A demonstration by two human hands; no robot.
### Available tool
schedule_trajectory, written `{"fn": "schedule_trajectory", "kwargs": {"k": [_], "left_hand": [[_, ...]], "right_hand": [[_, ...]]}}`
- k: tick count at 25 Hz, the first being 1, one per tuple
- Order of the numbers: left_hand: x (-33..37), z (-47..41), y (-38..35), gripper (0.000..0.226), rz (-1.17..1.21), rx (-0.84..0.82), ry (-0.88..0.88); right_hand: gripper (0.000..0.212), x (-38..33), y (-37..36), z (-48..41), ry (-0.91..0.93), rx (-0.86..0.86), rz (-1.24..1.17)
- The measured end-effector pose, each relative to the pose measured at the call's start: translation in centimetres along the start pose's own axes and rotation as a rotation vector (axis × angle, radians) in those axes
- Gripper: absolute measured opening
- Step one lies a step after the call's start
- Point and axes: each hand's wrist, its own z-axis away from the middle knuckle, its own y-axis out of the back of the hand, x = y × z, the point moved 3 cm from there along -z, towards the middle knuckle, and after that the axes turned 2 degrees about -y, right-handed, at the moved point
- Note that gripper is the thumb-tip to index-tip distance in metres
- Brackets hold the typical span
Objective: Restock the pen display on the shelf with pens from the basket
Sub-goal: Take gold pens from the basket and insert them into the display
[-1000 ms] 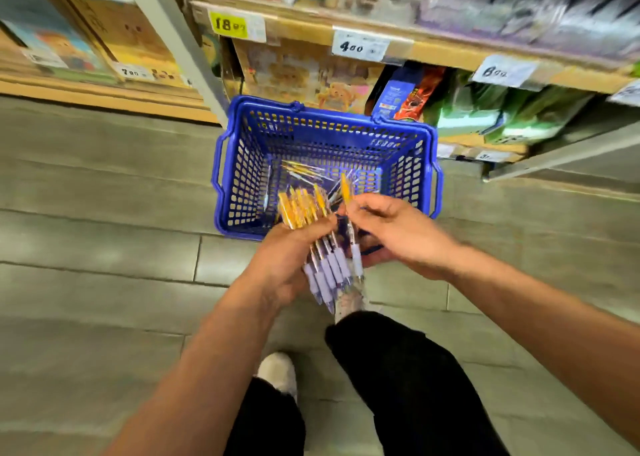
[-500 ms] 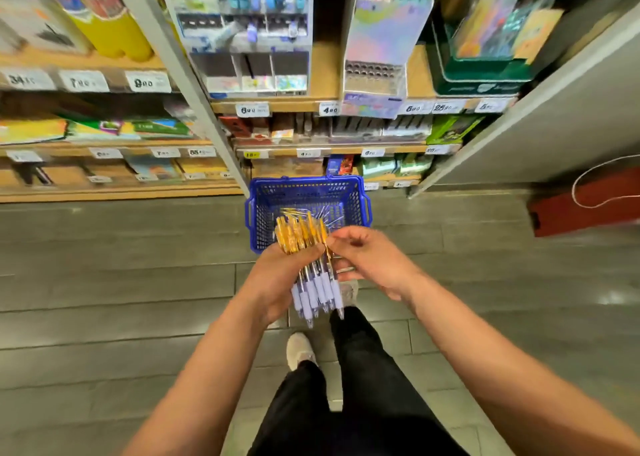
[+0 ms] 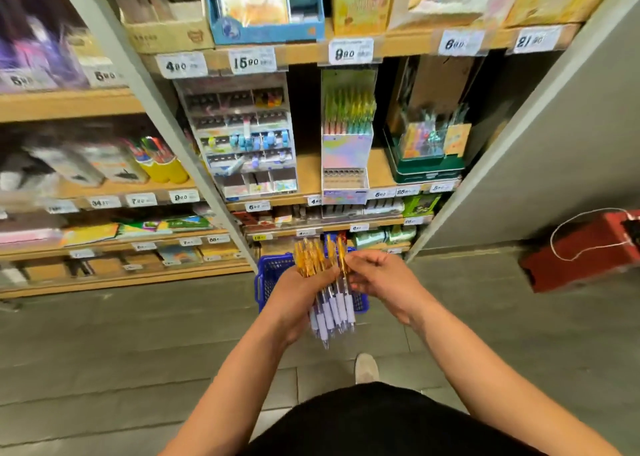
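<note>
Nearest, over the near side of the basket (image 3: pixel 272 275), the left hand (image 3: pixel 294 299) is wrapped round a thick bunch of pens (image 3: pixel 330 308), with the orange ends up and the pale grips hanging down. The right hand (image 3: pixel 384 279) pinches the outermost pen near its orange top between fingertips and thumb. The bunch looks loosely fanned, so pulling one pen out sideways could drag its neighbours free. Any that slip would likely drop into the basket or skitter across the floor (image 3: pixel 138 344) beside it. High above and beyond the basket, the pen display (image 3: pixel 346 144) stands on a shelf (image 3: pixel 308 175), and its front row of holes seems to be empty. A hurried reach could tip that light box or jam pens into the wrong slot.
</note>
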Motion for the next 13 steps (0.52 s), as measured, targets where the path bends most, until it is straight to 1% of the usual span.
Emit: {"fn": "schedule_trajectory", "kwargs": {"k": [3, 9, 13], "left_hand": [[1.9, -2.0, -1.4, 0.021, -0.019, 0.011, -0.026], [3.5, -6.1, -4.9, 0.018, -0.012, 0.044, -0.055], [4.9, -8.6, -4.9, 0.021, 0.016, 0.084, -0.045]], "right_hand": [[0.017, -2.0, 1.7, -1.5, 0.021, -0.014, -0.006], [0.015, -4.7, 5.8, -4.8, 0.029, -0.038, 0.036], [0.012, -5.8, 6.8, -7.9, 0.03, -0.053, 0.048]]}}
